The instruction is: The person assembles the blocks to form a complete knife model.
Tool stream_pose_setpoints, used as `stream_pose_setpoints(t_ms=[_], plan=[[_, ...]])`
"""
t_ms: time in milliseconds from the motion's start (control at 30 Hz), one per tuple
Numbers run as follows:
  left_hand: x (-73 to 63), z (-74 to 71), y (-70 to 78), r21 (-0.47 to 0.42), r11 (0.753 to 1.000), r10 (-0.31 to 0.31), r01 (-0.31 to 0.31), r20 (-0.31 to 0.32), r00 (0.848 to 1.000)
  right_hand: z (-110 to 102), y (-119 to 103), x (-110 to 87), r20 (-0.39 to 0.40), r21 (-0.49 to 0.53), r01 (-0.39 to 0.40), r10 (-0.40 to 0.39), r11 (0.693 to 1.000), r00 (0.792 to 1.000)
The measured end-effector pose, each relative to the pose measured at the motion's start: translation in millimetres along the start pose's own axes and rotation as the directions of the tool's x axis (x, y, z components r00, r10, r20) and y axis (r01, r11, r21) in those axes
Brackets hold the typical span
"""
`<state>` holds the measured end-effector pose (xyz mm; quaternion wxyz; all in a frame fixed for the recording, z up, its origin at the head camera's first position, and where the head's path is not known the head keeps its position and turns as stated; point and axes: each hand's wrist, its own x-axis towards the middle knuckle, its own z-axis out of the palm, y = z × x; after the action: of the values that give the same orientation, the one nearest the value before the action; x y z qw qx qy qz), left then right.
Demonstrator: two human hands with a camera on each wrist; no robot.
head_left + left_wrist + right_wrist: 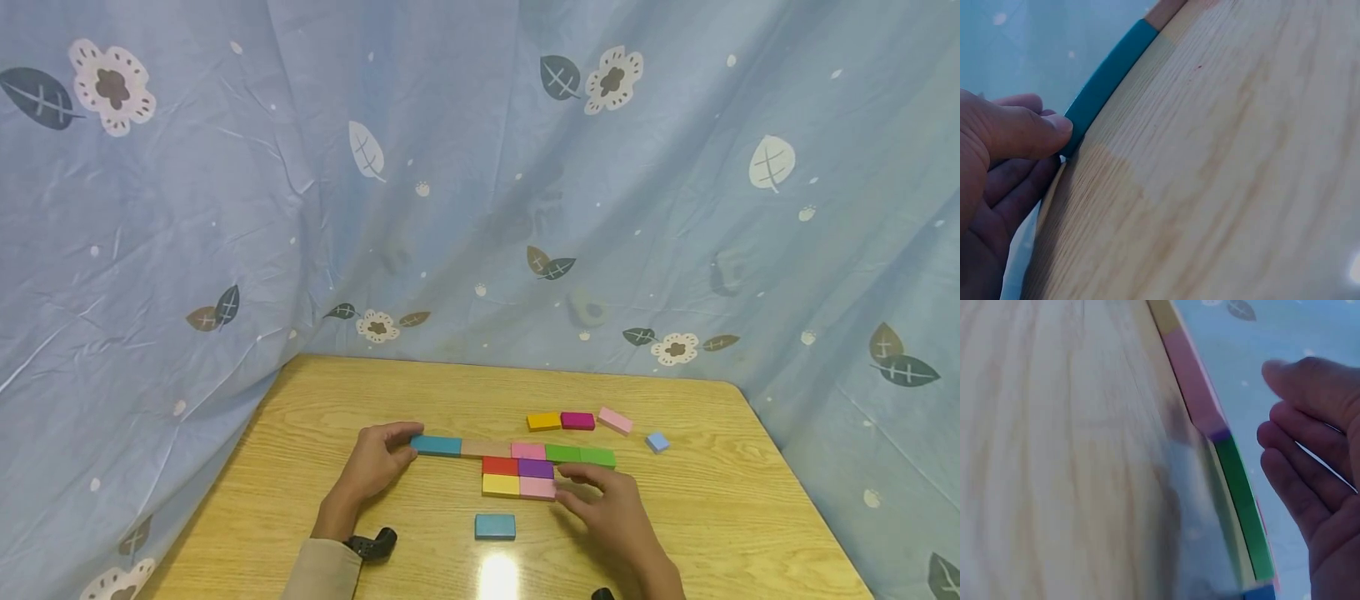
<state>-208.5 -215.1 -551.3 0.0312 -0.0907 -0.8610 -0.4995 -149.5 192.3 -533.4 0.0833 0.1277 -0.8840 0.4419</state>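
Note:
My left hand (375, 458) pinches the left end of a blue block (437, 446); in the left wrist view the thumb lies on that teal-looking block (1107, 87). The blue block heads a row with a tan block (486, 449), a pink block (528, 451) and two green blocks (580, 455). Against the row's near side sit a red block (500, 466), a purple block (536, 468), a yellow block (501, 485) and a light pink block (537, 488). My right hand (611, 500) hovers beside the light pink block, thumb and fingers apart, holding nothing.
A light blue block (495, 527) lies alone nearer me. Behind the row are an orange block (543, 422), a magenta block (577, 421) and a tilted pink block (615, 421). A small blue block (657, 442) sits farther right. A patterned curtain (465, 208) backs the wooden table (735, 483).

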Motion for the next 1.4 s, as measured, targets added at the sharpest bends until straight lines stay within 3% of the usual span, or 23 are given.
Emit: stream_pose_setpoints(t_ms=[100,367,633,767,933,1400], plan=[[-0.1,-0.1,0.1,-0.001,1.0,-0.004,0.004,-0.001,1.0,-11,5,-8.7,0.017,0.097,-0.093,0.092,0.991,0.996],[-1.2,-0.7,0.0,0.003,1.0,-0.006,0.006,0.003,1.0,-38,20,-37.0,0.072,0.238,-0.196,0.184,0.951,0.98],[-1.9,-1.6,-0.1,-0.01,1.0,-0.002,0.002,0.01,1.0,-56,23,-54.7,0.149,0.267,-0.339,0.309,0.902,0.939],[-2.2,-2.0,-0.2,-0.014,1.0,-0.003,0.003,0.007,1.0,-56,18,-56.8,0.161,0.304,-0.319,0.281,0.898,0.946],[-1.8,-1.5,-1.5,-0.008,1.0,-0.006,0.006,0.0,1.0,-50,10,-54.4,0.199,0.343,-0.238,0.177,0.909,0.964],[1.0,-0.6,-3.8,-0.02,1.0,-0.005,0.005,0.011,1.0,1,1,-36.0,0.3,0.375,-0.143,0.026,0.916,0.954]])
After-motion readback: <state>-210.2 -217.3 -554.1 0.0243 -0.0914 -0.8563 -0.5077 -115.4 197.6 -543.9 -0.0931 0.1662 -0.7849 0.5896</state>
